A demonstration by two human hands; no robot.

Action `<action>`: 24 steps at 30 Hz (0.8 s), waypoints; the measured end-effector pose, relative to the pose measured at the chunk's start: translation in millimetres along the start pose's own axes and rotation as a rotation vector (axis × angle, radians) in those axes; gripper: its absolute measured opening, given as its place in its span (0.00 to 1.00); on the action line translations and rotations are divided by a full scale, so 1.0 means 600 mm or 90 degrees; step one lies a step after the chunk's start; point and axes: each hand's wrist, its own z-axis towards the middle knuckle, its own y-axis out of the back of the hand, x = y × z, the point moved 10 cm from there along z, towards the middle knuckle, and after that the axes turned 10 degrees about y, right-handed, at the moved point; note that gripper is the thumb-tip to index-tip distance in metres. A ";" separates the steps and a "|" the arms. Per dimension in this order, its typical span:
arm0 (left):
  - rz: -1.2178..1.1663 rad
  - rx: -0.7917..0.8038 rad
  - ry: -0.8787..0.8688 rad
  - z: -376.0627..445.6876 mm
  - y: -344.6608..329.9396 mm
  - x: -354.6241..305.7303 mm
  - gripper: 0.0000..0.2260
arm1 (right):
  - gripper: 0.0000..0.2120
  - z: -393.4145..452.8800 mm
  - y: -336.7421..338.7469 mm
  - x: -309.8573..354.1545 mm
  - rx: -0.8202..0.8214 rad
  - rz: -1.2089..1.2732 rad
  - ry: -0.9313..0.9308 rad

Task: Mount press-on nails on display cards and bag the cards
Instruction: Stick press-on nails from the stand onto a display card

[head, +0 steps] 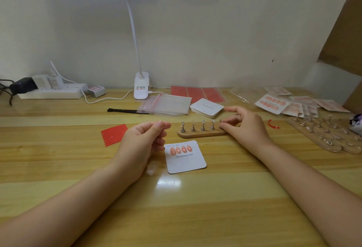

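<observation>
Pink nails (180, 149) fill the card (186, 157); right hand (244, 124) fingers pinch at the stand's (201, 132) end peg, left hand (146, 137) loosely curled, apparently empty.

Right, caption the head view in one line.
Right hand reaches the wooden nail stand; card holds four nails.

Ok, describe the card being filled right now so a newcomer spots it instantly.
On the wooden desk, look between the two hands, just nearer than the small wooden nail stand. The white display card lies alone there, unbagged, printed "Handmade Nail", with only four pink nails in one row, unlike the blank card stack behind.
</observation>
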 end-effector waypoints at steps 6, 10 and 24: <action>0.016 -0.012 -0.002 0.001 0.001 0.000 0.08 | 0.17 0.000 0.006 -0.003 -0.041 0.011 -0.004; 0.024 -0.016 -0.008 0.000 0.000 -0.002 0.11 | 0.07 -0.004 0.024 0.057 -0.103 0.049 0.113; 0.100 -0.023 -0.043 -0.008 -0.002 -0.012 0.17 | 0.32 -0.054 -0.112 0.120 0.419 -0.100 0.150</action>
